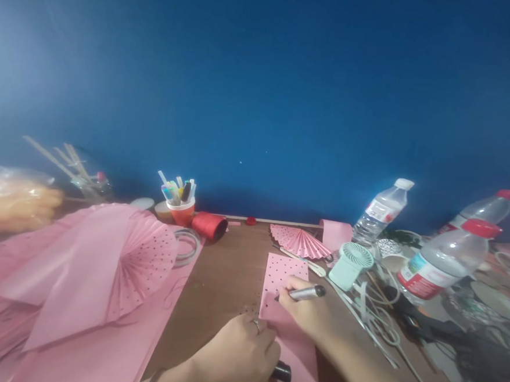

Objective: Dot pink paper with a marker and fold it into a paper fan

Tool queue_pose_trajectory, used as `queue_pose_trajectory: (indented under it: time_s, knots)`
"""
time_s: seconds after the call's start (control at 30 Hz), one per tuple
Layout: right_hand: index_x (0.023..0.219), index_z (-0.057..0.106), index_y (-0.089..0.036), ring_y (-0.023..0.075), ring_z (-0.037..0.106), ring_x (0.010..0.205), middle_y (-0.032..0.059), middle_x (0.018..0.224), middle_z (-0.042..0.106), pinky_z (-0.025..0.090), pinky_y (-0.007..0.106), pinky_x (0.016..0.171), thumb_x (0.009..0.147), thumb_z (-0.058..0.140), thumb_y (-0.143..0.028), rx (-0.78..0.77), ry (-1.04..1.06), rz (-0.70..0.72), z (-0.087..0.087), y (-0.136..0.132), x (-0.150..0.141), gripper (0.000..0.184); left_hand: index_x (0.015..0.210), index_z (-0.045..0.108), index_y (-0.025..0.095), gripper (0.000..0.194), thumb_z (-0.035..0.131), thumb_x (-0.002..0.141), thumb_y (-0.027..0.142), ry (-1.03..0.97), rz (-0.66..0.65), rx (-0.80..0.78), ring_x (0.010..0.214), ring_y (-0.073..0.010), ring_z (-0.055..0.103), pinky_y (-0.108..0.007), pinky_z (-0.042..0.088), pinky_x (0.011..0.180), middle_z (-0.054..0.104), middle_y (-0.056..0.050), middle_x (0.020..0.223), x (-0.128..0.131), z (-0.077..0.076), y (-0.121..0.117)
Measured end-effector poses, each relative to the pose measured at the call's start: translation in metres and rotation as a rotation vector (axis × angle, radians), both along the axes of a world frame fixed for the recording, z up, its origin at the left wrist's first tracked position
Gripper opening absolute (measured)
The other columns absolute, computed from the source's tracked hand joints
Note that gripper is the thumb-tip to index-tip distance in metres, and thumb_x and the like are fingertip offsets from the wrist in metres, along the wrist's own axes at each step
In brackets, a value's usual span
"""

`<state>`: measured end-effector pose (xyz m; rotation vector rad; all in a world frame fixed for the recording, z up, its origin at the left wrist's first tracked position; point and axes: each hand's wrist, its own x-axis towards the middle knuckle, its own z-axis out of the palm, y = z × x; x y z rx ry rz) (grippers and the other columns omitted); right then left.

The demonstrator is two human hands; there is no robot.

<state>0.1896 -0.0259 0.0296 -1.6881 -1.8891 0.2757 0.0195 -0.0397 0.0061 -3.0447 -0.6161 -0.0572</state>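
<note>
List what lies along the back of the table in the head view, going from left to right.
Cup of pens, red spool, small red cap, folded pink fan, clear bottle with white cap.

This looks like a craft spot, with a messy table (222, 282) by a blue wall (261, 98). The right hand (301, 310) holds a pen (306, 293) over dotted pink paper (275, 274). Past the grip are a folded fan (299, 242) and red thread (207, 226).
</note>
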Motion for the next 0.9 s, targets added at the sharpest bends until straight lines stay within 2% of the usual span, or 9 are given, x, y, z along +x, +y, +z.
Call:
queue_pose_trajectory:
  time_s: [0.23, 0.37, 0.47, 0.63, 0.8, 0.9]
  knots:
    - [0.052, 0.042, -0.019, 0.0083, 0.030, 0.037, -0.0051, 0.042, 0.035, 0.020, 0.021, 0.038, 0.073, 0.045, -0.022, 0.007, 0.095, 0.019, -0.002, -0.002, -0.001, 0.021, 0.076, 0.054, 0.014, 0.023, 0.055, 0.071, 0.037, 0.023, -0.004, -0.003, 0.069, -0.0191, 0.055, -0.032, 0.045, 0.062, 0.059, -0.005, 0.075, 0.000, 0.003, 0.000]
    - [0.052, 0.043, -0.019, 0.0091, 0.038, 0.042, -0.0043, 0.045, 0.042, 0.025, 0.020, 0.040, 0.073, 0.046, -0.023, -0.095, 0.177, 0.105, -0.003, 0.000, -0.006, 0.022, 0.079, 0.055, 0.014, 0.024, 0.053, 0.073, 0.037, 0.007, 0.025, -0.005, 0.075, -0.0197, 0.055, -0.034, 0.044, 0.068, 0.060, -0.006, 0.079, 0.001, 0.004, -0.002]
    - [0.051, 0.040, -0.019, 0.0096, 0.039, 0.044, -0.0042, 0.045, 0.043, 0.027, 0.020, 0.042, 0.074, 0.045, -0.024, -0.122, 0.211, 0.111, -0.003, -0.001, -0.007, 0.023, 0.080, 0.055, 0.014, 0.025, 0.053, 0.073, 0.037, -0.010, 0.030, 0.001, 0.077, -0.0202, 0.055, -0.035, 0.044, 0.071, 0.060, -0.007, 0.081, 0.001, 0.004, -0.003]
    - [0.050, 0.028, -0.020, 0.0096, 0.035, 0.042, -0.0047, 0.044, 0.033, 0.026, 0.021, 0.042, 0.074, 0.039, -0.022, -0.035, 0.225, 0.080, -0.010, -0.006, 0.009, 0.026, 0.078, 0.054, 0.015, 0.022, 0.053, 0.073, 0.036, 0.007, 0.021, -0.005, 0.069, -0.0190, 0.054, -0.034, 0.045, 0.064, 0.059, -0.004, 0.076, 0.000, 0.003, -0.002]
    - [0.048, 0.020, -0.019, 0.0078, 0.029, 0.041, -0.0056, 0.043, 0.024, 0.018, 0.021, 0.040, 0.065, 0.041, -0.013, -0.122, 0.079, 0.095, -0.014, -0.010, 0.011, 0.028, 0.079, 0.053, 0.015, 0.021, 0.051, 0.074, 0.035, 0.004, 0.023, -0.025, 0.073, -0.0198, 0.054, -0.034, 0.044, 0.067, 0.058, -0.005, 0.078, 0.000, 0.003, -0.002]
    - [0.048, 0.017, -0.018, 0.0074, 0.026, 0.040, -0.0058, 0.043, 0.019, 0.016, 0.022, 0.040, 0.063, 0.042, -0.012, -0.104, 0.022, 0.082, -0.014, -0.009, 0.008, 0.030, 0.080, 0.053, 0.015, 0.021, 0.050, 0.075, 0.035, 0.002, 0.022, -0.041, 0.074, -0.0206, 0.054, -0.035, 0.044, 0.069, 0.058, -0.006, 0.078, -0.001, 0.005, -0.002]
